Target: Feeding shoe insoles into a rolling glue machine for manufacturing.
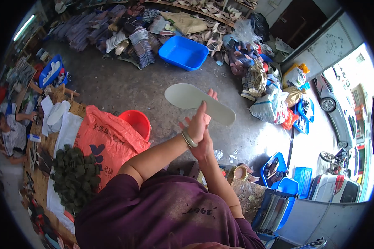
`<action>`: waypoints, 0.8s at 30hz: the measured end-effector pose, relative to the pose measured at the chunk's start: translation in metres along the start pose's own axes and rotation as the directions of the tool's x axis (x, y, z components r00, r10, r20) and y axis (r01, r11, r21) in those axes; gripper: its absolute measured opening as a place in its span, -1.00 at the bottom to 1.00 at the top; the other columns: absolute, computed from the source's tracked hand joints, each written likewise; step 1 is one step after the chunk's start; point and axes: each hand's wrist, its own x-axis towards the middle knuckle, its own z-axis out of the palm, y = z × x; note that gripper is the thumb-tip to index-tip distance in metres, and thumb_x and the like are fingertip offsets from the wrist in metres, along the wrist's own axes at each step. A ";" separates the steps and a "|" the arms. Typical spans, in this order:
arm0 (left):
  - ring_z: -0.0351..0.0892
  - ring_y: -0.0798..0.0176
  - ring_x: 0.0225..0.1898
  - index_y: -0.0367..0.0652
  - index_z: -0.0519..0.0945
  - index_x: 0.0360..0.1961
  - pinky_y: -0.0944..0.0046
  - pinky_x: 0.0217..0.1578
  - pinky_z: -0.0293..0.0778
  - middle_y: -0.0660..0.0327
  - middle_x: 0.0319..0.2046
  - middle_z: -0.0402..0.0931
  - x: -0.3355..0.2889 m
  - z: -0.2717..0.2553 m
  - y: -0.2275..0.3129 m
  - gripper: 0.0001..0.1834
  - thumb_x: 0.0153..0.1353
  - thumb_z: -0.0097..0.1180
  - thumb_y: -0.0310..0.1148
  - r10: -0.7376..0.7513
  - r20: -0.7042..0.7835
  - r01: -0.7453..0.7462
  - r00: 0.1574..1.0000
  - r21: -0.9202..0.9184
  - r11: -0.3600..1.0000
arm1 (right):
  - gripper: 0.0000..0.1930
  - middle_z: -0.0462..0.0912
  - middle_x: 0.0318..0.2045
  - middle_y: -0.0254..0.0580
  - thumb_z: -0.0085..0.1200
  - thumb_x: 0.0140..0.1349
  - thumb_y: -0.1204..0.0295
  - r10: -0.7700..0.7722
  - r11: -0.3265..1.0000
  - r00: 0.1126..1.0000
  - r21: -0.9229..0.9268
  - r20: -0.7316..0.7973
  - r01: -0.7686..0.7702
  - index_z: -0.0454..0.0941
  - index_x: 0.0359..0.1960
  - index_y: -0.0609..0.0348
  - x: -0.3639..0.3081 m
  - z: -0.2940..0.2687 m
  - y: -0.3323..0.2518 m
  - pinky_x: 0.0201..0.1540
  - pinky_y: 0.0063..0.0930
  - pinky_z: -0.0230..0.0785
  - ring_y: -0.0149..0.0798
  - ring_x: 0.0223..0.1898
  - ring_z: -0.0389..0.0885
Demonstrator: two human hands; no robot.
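Observation:
A pale grey-white, shoe-shaped insole [186, 96] is held out in front of me, its wider end to the left. My left hand [199, 123], with a metal bangle at the wrist, grips it. The thumb lies across the upper face, and fingertips show past the far edge. Crossing beneath the left hand at the wrist is my right hand [204, 148], mostly hidden behind it. Its spread fingertips seem to come out on the left, just under the insole, holding nothing that I can see.
Left of me, a bench [40, 146] bears more insoles [57, 114], a dark green heap [75, 174] and an orange-red sack [106, 145]. A red bucket [138, 123] stands beside it. Further off are a blue tub [183, 53] and shoe piles. Another person [14, 130] sits far left.

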 end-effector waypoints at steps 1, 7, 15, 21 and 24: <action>-0.21 0.15 0.42 -0.11 -0.23 0.40 0.12 0.36 -0.30 0.10 0.42 -0.23 0.003 0.000 0.003 -0.25 0.37 -0.46 0.13 -0.020 0.010 0.021 1.000 -0.058 0.998 | -0.34 0.17 0.28 -0.09 -0.15 0.28 -0.07 0.042 0.999 0.999 0.028 -0.018 -0.042 0.05 0.32 -0.03 -0.007 0.006 0.002 0.21 0.14 0.13 0.14 0.31 0.09; -0.33 0.15 0.44 -0.15 -0.23 0.40 0.14 0.36 -0.33 0.11 0.42 -0.28 -0.013 0.023 0.000 -0.27 0.39 -0.49 0.08 -0.076 0.110 0.079 0.991 -0.028 0.996 | -0.32 0.02 0.34 -0.15 -0.14 0.30 -0.02 -0.085 0.996 0.996 0.005 -0.028 0.085 -0.07 0.36 -0.10 -0.011 0.007 -0.010 0.17 0.25 0.12 0.15 0.31 0.09; -0.41 0.22 0.44 -0.29 -0.17 0.38 0.26 0.35 -0.42 0.09 0.42 -0.30 -0.036 0.035 -0.016 -0.30 0.41 -0.53 0.00 0.093 0.156 -0.165 0.983 0.554 0.816 | -0.40 0.07 0.34 -0.12 -0.24 0.39 0.15 -0.559 0.576 0.829 -0.719 0.002 0.389 -0.06 0.37 0.10 -0.011 -0.003 -0.032 0.28 -0.32 0.08 -0.14 0.36 0.03; -0.36 0.11 0.44 -0.32 -0.10 0.37 0.17 0.36 -0.43 0.06 0.42 -0.25 0.005 -0.018 -0.014 -0.34 0.40 -0.53 -0.06 0.264 -0.019 -0.209 0.964 0.559 0.803 | -0.40 0.00 0.37 0.03 -0.37 0.43 0.23 -0.315 0.670 0.947 -0.693 0.059 0.266 -0.17 0.37 0.33 -0.044 -0.008 0.012 0.37 -0.36 -0.21 -0.15 0.39 -0.04; -0.34 0.13 0.43 -0.31 -0.08 0.36 0.19 0.36 -0.41 0.08 0.41 -0.23 0.004 -0.043 -0.003 -0.34 0.41 -0.52 -0.06 0.217 -0.124 -0.130 0.968 0.494 0.860 | -0.26 0.15 0.30 0.10 -0.09 0.33 0.24 0.150 0.599 0.988 -0.793 -0.022 -0.109 -0.23 0.40 0.16 -0.045 -0.058 -0.018 0.32 -0.31 -0.04 -0.10 0.32 0.15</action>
